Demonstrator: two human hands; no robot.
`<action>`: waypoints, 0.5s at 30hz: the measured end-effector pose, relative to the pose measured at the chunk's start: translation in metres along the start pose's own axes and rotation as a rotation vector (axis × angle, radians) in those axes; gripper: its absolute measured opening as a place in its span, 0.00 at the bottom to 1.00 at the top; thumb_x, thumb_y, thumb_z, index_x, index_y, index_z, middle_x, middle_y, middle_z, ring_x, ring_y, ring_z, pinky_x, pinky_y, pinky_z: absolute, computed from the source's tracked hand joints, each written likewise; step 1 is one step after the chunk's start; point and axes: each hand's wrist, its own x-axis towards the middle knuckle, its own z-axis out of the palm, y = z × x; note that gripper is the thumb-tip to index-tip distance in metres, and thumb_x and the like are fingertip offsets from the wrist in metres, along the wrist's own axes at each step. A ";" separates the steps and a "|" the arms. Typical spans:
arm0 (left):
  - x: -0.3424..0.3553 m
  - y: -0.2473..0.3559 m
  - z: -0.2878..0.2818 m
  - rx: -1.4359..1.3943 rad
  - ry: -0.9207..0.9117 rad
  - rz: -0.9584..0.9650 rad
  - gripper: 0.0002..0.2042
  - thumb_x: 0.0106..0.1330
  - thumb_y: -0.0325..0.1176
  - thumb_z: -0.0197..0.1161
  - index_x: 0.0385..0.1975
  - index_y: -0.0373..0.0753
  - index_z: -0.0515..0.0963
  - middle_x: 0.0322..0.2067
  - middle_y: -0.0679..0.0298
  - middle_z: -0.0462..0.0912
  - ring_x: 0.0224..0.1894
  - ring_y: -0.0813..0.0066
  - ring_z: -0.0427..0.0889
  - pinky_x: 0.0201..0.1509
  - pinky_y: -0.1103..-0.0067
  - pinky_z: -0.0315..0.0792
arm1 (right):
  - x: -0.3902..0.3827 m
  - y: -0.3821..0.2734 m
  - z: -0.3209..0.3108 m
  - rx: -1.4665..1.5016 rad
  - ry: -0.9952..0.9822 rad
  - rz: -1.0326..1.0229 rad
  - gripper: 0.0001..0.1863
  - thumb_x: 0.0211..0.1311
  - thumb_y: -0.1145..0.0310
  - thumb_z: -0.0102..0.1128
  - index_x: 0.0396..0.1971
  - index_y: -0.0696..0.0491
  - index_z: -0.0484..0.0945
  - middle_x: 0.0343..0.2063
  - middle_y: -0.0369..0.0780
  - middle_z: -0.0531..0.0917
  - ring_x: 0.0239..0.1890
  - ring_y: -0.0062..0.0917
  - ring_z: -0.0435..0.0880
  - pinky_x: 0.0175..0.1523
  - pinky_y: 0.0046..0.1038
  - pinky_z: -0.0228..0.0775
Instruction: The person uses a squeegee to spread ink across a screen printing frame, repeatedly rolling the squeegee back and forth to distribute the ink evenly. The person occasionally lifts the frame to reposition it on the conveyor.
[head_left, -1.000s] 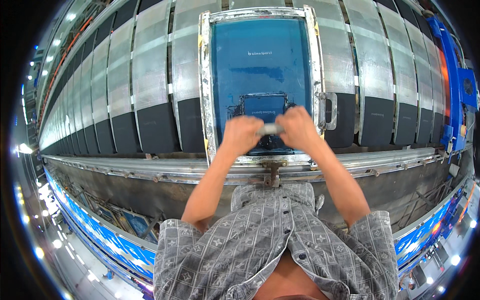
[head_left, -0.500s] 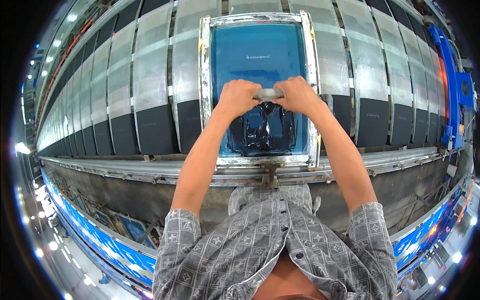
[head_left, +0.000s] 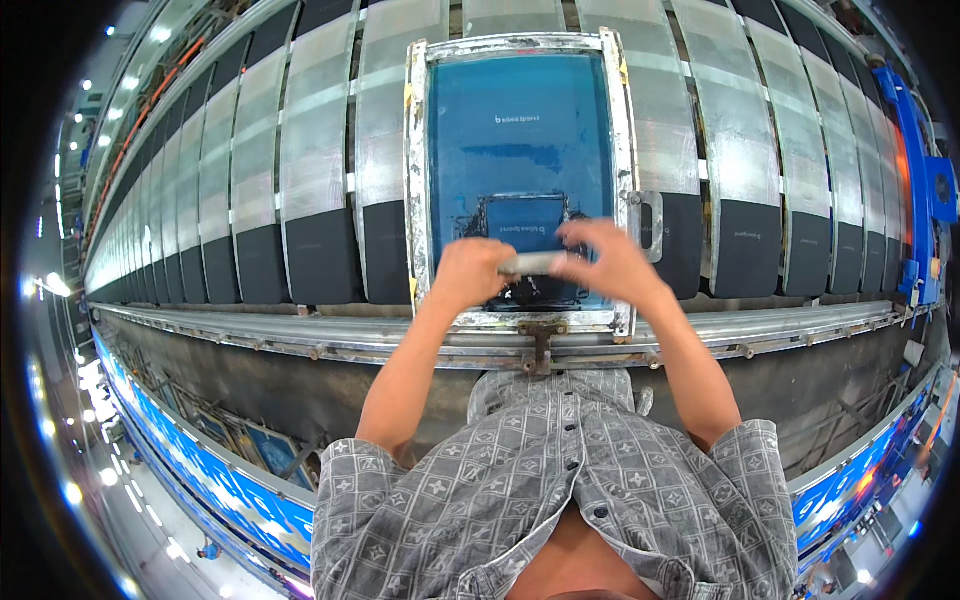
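Note:
A silk-screen printing frame (head_left: 618,180) with whitish, ink-stained bars and blue mesh (head_left: 510,90) lies before me. Over its near part is a squeegee (head_left: 532,264), of which the pale grey handle shows; its blade is hidden below. My left hand (head_left: 470,272) is closed round the left end of that handle. At the right end, my right hand (head_left: 608,258) is slightly blurred, its fingers spread and lifted off the handle, the thumb side close to it. Glossy black ink (head_left: 545,292) lies near the squeegee, and dark smears outline a rectangle on the mesh.
Long pale printing boards with dark fabric pieces (head_left: 320,255) on their near ends run in a row to both sides. A metal rail (head_left: 400,345) crosses in front of me. A metal handle (head_left: 651,226) sits right of the frame; a blue machine (head_left: 915,190) stands far right.
The squeegee has come toward me, from mid-screen to the near part, uncovering an ink-edged rectangle. My right hand has loosened from the handle; my left still grips it.

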 end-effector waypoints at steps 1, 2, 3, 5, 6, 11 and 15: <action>0.014 -0.001 -0.011 0.032 0.012 -0.022 0.10 0.55 0.39 0.76 0.30 0.44 0.83 0.29 0.62 0.85 0.35 0.55 0.85 0.38 0.62 0.77 | 0.007 0.014 -0.012 -0.106 0.302 -0.040 0.27 0.59 0.47 0.75 0.50 0.52 0.86 0.47 0.44 0.88 0.55 0.44 0.82 0.62 0.43 0.70; 0.027 -0.007 -0.019 0.061 0.040 -0.011 0.09 0.55 0.39 0.75 0.31 0.44 0.83 0.30 0.62 0.85 0.36 0.54 0.85 0.38 0.61 0.77 | 0.011 0.029 -0.021 -0.223 0.534 0.046 0.24 0.63 0.51 0.72 0.52 0.52 0.85 0.50 0.46 0.86 0.56 0.45 0.80 0.62 0.43 0.70; 0.042 -0.009 -0.028 0.090 0.054 -0.005 0.09 0.55 0.38 0.75 0.32 0.45 0.84 0.30 0.62 0.85 0.36 0.54 0.85 0.38 0.61 0.77 | 0.015 0.060 -0.026 -0.317 0.706 0.123 0.21 0.66 0.56 0.69 0.53 0.51 0.83 0.52 0.48 0.85 0.55 0.47 0.80 0.61 0.44 0.71; 0.062 -0.017 -0.033 0.109 0.063 -0.023 0.09 0.55 0.36 0.74 0.34 0.46 0.85 0.32 0.62 0.86 0.36 0.54 0.85 0.39 0.61 0.78 | 0.021 0.086 -0.028 -0.195 0.771 0.397 0.17 0.69 0.58 0.65 0.51 0.53 0.82 0.51 0.50 0.85 0.52 0.49 0.82 0.57 0.45 0.73; 0.070 -0.021 -0.031 0.099 0.061 -0.035 0.09 0.54 0.35 0.74 0.35 0.47 0.86 0.33 0.63 0.86 0.36 0.54 0.85 0.40 0.62 0.78 | 0.025 0.098 -0.023 -0.072 0.738 0.438 0.17 0.70 0.58 0.64 0.49 0.54 0.82 0.48 0.50 0.86 0.50 0.49 0.82 0.56 0.44 0.73; 0.013 -0.001 0.014 0.129 0.273 0.074 0.23 0.48 0.24 0.70 0.49 0.48 0.87 0.48 0.67 0.88 0.43 0.59 0.85 0.50 0.66 0.79 | 0.028 0.124 -0.013 0.104 0.695 0.507 0.18 0.71 0.54 0.63 0.42 0.57 0.82 0.36 0.52 0.87 0.41 0.49 0.86 0.49 0.42 0.75; -0.081 0.032 0.042 0.209 0.431 0.161 0.28 0.45 0.19 0.65 0.51 0.43 0.84 0.47 0.68 0.87 0.38 0.67 0.81 0.40 0.72 0.72 | 0.030 0.083 -0.028 0.098 0.716 0.491 0.17 0.70 0.55 0.64 0.38 0.56 0.82 0.31 0.49 0.87 0.36 0.42 0.86 0.45 0.39 0.74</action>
